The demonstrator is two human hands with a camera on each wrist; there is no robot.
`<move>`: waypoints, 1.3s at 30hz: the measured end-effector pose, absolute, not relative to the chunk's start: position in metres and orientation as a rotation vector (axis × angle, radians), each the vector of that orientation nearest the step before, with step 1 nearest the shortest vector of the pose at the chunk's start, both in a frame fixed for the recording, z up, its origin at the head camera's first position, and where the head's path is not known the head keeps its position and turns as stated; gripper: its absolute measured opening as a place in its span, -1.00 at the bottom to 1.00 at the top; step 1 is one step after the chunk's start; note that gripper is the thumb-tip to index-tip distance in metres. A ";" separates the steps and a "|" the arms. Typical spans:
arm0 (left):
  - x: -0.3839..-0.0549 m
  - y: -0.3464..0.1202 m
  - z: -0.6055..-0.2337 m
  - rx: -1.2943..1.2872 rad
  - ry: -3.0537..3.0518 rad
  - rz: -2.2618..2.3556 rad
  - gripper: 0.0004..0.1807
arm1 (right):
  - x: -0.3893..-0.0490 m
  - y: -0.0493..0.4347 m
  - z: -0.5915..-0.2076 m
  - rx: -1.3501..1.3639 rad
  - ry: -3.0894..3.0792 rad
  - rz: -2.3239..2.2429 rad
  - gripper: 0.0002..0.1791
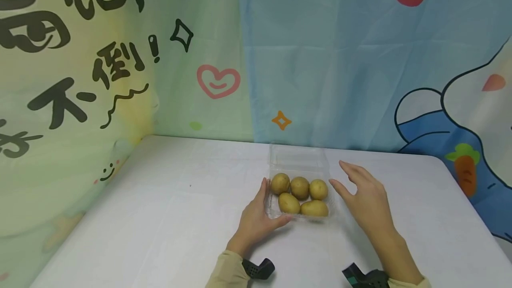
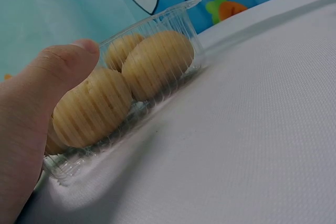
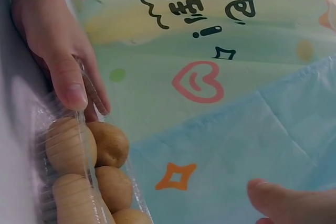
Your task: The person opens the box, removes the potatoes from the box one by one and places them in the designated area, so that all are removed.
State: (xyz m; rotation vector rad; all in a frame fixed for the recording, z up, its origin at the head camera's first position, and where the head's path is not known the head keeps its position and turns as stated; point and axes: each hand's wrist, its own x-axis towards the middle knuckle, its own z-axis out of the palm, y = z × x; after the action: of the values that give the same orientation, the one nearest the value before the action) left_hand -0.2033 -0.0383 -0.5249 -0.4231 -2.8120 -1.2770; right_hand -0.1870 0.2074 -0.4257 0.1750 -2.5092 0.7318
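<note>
My left hand (image 1: 256, 219) grips the front left corner of a clear plastic clamshell box (image 1: 273, 208) on the table, thumb along the front wall and fingers along the left side. In the left wrist view the thumb overlaps the ribbed wall near its rim. Several yellow-brown potatoes (image 1: 290, 203) lie inside in two rows. The box's transparent lid (image 1: 298, 158) is folded back, away from me. To the right of the box my right hand (image 1: 370, 201) hovers with thumb and fingers spread apart, holding nothing.
The box stands on a white table (image 1: 180, 234), towards its far edge. Behind it hangs a printed curtain (image 1: 296, 57) with hearts and cartoon figures. A dark strap device (image 1: 259, 270) sits on each wrist.
</note>
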 end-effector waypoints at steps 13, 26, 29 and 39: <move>-0.203 -0.041 -0.525 -0.420 -2.809 -1.288 0.24 | -0.194 0.202 -0.445 0.285 -2.621 0.723 -0.41; -0.206 -0.039 -0.529 -0.424 -2.808 -1.269 0.24 | -0.204 0.195 -0.461 0.329 -2.753 0.668 -0.37; -0.206 -0.038 -0.530 -0.419 -2.808 -1.274 0.24 | -0.207 0.197 -0.460 0.337 -2.803 0.638 -0.36; -0.206 -0.038 -0.528 -0.421 -2.810 -1.266 0.24 | -0.217 0.194 -0.454 0.399 -2.887 0.558 -0.39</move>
State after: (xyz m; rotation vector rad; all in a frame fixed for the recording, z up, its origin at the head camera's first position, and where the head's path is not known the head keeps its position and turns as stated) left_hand -0.2056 -0.0380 -0.5280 -0.4208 -2.8098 -1.2657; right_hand -0.2168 0.1937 -0.4536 0.3986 -2.8874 0.5583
